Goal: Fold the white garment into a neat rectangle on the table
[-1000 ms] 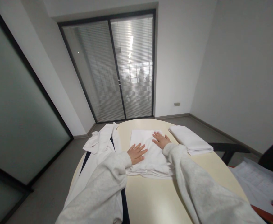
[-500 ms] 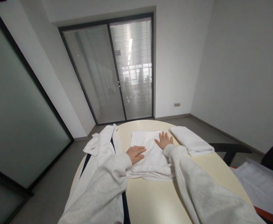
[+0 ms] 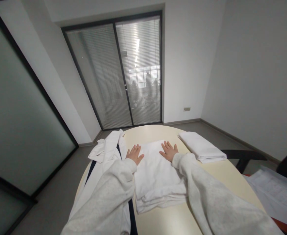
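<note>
A folded white cloth [image 3: 155, 176] lies in the middle of a round cream table [image 3: 163, 215]. My left hand [image 3: 134, 154] rests flat on the cloth's far left corner, fingers spread. My right hand [image 3: 168, 150] lies flat on its far right part, fingers spread too. Both arms wear light grey sleeves. Neither hand grips anything.
A second folded white cloth [image 3: 202, 147] lies at the table's far right. A loose white garment with dark trim [image 3: 104, 153] hangs over the left edge. Papers [image 3: 270, 192] and a dark chair [image 3: 246, 156] stand to the right. Glass doors with blinds [image 3: 123, 75] are ahead.
The folded cloth has slid toward me across the table. Both hands moved from its middle to its far edge, the left hand going forward and left.
</note>
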The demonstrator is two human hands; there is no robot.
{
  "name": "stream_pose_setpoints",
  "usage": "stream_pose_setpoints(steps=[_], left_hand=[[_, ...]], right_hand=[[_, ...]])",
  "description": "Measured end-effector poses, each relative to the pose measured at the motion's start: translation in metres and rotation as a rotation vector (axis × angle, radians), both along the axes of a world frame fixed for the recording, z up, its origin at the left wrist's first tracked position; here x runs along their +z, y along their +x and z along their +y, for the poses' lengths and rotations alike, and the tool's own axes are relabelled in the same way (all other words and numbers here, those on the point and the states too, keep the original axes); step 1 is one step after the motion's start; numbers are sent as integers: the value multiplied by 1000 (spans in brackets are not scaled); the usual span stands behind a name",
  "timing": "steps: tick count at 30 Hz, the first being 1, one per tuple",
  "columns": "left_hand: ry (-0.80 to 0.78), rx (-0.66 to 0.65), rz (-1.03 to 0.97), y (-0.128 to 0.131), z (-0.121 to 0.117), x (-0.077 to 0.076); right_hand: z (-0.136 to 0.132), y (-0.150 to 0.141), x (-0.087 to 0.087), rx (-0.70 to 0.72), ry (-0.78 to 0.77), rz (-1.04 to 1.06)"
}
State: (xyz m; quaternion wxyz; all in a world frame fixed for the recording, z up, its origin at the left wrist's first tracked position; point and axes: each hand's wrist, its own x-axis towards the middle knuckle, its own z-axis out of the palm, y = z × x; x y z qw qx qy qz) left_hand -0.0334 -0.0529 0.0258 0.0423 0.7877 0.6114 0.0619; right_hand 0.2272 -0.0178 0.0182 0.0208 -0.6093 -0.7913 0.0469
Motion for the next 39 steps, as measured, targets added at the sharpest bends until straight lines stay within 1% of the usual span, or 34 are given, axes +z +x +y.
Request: stream_pose_setpoints(steps=[4, 6, 8, 9, 10, 11, 12, 14, 16, 18, 20, 23, 25, 27, 35, 37, 39], left_hand=[[-16, -12, 39, -2, -2, 2], [-4, -23, 51, -2, -2, 4], [6, -36, 63, -2, -1, 4], [11, -45, 66, -1, -1, 4], [18, -55, 66, -1, -1, 4], [27, -66, 64, 0, -1, 4], [41, -74, 60, 0, -2, 4], [83, -94, 49, 1, -4, 7], [150, -130, 43, 2, -7, 10], [225, -193, 47, 3, -10, 14], [248, -261, 66, 5, -11, 15], [130, -305, 93, 6, -10, 12], [57, -299, 98, 6, -9, 9], [35, -284, 101, 5, -9, 6], [63, -205, 88, 4, -6, -3], [77, -178, 71, 4, -4, -6], [101, -135, 45, 4, -3, -8]], right_hand=[[-2, 0, 26, 51, -9, -50], [-3, 1, 38, 28, 69, -73], [-5, -1, 45, -4, 218, -32], [-6, -3, 45, 12, 299, 12], [-7, -5, 43, 62, 365, 60], [-8, -7, 40, 144, 397, 101], [-8, -10, 34, 239, 391, 129], [-7, -15, 22, 391, 289, 137], [-5, -18, 12, 440, 159, 114], [-5, -20, 7, 428, 101, 104], [-8, -20, 9, 426, 92, 116], [-15, -22, 16, 427, 79, 137], [-20, -24, 21, 412, 63, 132], [-22, -26, 22, 375, 33, 113], [-20, -30, 16, 153, -29, 40], [-18, -31, 15, 113, -20, 27], [-16, -32, 14, 77, 27, 28]])
